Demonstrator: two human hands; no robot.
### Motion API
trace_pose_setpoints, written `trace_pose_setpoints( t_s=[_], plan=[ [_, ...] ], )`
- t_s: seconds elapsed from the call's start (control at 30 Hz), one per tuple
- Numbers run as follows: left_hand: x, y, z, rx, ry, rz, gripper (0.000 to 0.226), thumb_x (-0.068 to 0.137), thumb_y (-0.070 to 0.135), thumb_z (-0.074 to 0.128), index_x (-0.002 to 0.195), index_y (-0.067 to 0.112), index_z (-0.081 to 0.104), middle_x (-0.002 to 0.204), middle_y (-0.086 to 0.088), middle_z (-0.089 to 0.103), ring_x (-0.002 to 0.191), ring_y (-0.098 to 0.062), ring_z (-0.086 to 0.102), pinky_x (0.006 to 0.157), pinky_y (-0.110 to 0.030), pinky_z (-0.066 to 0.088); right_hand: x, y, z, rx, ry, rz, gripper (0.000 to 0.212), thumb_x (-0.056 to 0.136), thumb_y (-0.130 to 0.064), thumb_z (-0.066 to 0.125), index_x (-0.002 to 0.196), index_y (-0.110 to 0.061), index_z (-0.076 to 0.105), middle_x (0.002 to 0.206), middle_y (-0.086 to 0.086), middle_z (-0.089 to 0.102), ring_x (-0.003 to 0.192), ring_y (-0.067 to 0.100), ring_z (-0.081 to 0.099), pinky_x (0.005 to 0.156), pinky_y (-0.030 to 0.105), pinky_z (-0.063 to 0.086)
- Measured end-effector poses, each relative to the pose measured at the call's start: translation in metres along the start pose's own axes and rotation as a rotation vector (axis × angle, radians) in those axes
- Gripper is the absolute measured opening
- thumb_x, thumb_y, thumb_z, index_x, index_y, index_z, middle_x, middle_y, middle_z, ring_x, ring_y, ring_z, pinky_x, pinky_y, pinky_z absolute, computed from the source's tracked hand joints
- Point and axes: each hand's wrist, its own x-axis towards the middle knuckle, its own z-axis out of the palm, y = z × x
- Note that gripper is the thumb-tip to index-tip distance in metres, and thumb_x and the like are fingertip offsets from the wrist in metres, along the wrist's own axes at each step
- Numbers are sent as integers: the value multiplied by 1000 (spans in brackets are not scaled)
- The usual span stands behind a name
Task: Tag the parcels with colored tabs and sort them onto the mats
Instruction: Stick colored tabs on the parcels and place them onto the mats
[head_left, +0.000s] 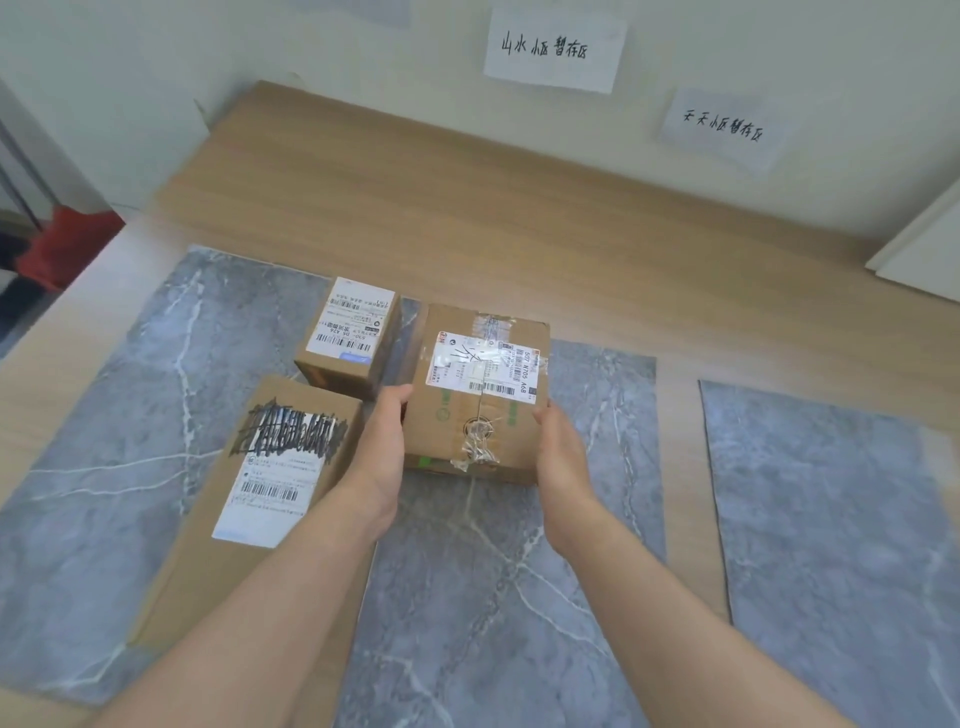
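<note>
A taped cardboard parcel (480, 395) with a white shipping label sits on the middle grey marble mat (493, 571). My left hand (382, 447) grips its left side with the thumb over the top edge. On the opposite side, my right hand (558, 452) grips the parcel's right edge. A smaller labelled parcel (348, 335) stands just behind and to the left. A long flat parcel (260, 499) with a scribbled-over label lies at the left, across the left mat (114, 415). No colored tabs are in sight.
A third grey mat (841, 545) lies at the right with nothing on it. Two handwritten paper signs (553, 49) (722, 127) hang on the back wall. Bare wooden floor (467, 208) stretches behind the mats. A red object (67, 244) is at the far left.
</note>
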Motion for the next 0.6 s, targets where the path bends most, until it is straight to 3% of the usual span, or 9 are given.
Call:
trace_pose_setpoints(
  t_s=[0.1,0.17,0.27,0.3,0.37,0.47,0.6],
  plan=[
    [-4,1,-1,18,-16,12,46,99,56,34,98,37,76,100,11,77,111,-17,61,114,-52,34,-2,-3,-3,-8,-10,-10,41,108,-43,32,141,-37,56,134,-8,62,123,13,54,100,39,34],
    [-7,0,-2,48,-35,14,52,87,73,39,116,43,71,116,12,74,121,-16,59,114,-53,34,-8,-3,-2,-2,-6,-19,42,106,-45,33,138,-33,58,140,-6,60,127,15,53,101,40,35],
    [3,-14,-9,76,-67,56,82,68,94,47,140,55,49,144,17,57,137,-14,49,116,-55,30,-19,-4,-4,30,21,-46,45,93,-54,35,122,-26,55,149,-1,55,134,20,51,110,43,38],
    [0,-11,-9,77,-74,77,82,69,94,48,142,56,46,146,18,54,138,-13,47,117,-55,29,-25,-7,-6,41,24,-58,42,93,-53,36,117,-25,55,144,0,58,129,18,53,107,42,38],
    [-32,12,0,102,-82,122,66,81,83,45,140,54,50,142,21,57,135,-6,49,117,-48,30,-40,-15,-18,58,25,-71,28,105,-43,37,108,-28,61,114,-9,64,101,1,55,97,36,35],
    [-71,26,15,108,-110,217,36,100,59,34,112,49,66,108,30,71,103,17,60,99,-28,38,-70,-25,-33,80,26,-83,25,111,-37,37,90,-40,50,86,-26,45,75,-7,41,92,31,30],
    [-120,31,31,101,-141,263,53,74,75,42,119,51,58,132,30,58,126,9,46,117,-38,24,-116,-28,-55,119,-55,-175,30,110,-38,40,82,-40,50,80,-26,48,69,-8,46,80,25,36]
  ],
)
